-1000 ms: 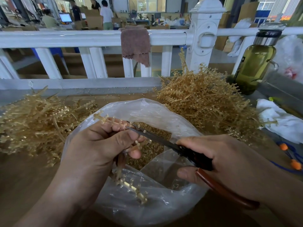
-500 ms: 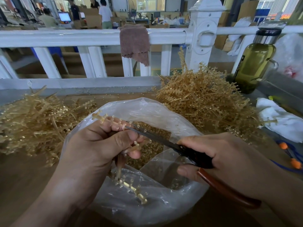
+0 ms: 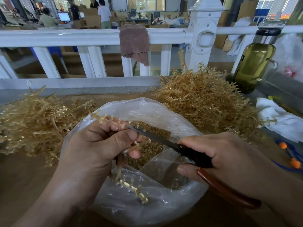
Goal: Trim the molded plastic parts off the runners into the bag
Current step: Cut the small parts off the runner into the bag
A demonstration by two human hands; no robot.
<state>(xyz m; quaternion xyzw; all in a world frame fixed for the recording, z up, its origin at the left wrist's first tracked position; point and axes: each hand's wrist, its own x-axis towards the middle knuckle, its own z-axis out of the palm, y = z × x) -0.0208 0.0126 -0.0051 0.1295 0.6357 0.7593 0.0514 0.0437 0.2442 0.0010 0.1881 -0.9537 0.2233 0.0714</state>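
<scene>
Trouble could come from the blade tips, which sit right against the fingers of the left hand (image 3: 98,145). A cut taken too close, I judge, could nick a fingertip, and a part snipped while the runner leans past the rim could fly onto the brown wooden counter (image 3: 24,185) instead of dropping in. Nearest, the clear crumpled plastic bag (image 3: 164,210) lies open on that counter, with a heap of small amber trimmed parts (image 3: 152,136) in its far half. Over its mouth the left hand is curled round a pale amber branched plastic runner (image 3: 131,188), thumb pressed on the stem. One end of the runner hangs down toward the bag's near wall and the other pokes up past the knuckles. The right hand (image 3: 229,154) is wrapped round the black-bladed snips with reddish-brown handles (image 3: 188,150), whose blades look nearly closed at the runner. Farther off, a pile of pale stripped-looking runners (image 3: 32,122) lies to the left and a denser golden pile (image 3: 205,99) to the right, with a white railing (image 3: 82,36) behind.
</scene>
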